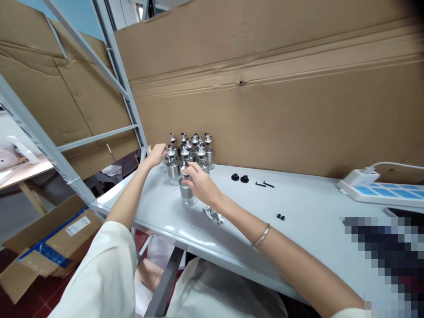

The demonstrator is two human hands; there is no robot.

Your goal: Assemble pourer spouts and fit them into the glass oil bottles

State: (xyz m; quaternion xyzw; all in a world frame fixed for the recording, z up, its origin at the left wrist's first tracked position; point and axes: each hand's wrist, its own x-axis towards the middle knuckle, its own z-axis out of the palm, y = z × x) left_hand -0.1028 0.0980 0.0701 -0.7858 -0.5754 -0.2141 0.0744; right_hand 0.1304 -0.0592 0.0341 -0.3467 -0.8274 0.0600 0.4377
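The front bottle (187, 193), of clear glass with a silvery band, is stood upright on the bench (308, 194). Its top is held narrowly between the thumb and bent fingers of the right hand (202, 182). The left hand (157, 155) is placed behind and to the left of the front bottle, with its bent fingertips brought close to the top of another bottle; whether that top is gripped cannot be told. Directly behind the front bottle, a cluster of similar bottles (185, 154) is gathered, topped with silvery fittings and dark tips. Just to the right of the front bottle and nearer the bench edge, pale metal pieces (213, 215) are laid in a small group, partly bordered by the right forearm. Farther right of the front bottle and slightly behind it, two round black caps (240, 178) are set side by side, with two thin black rods (265, 184) laid beyond them. Well to its right, two small black parts (281, 217) are placed close together
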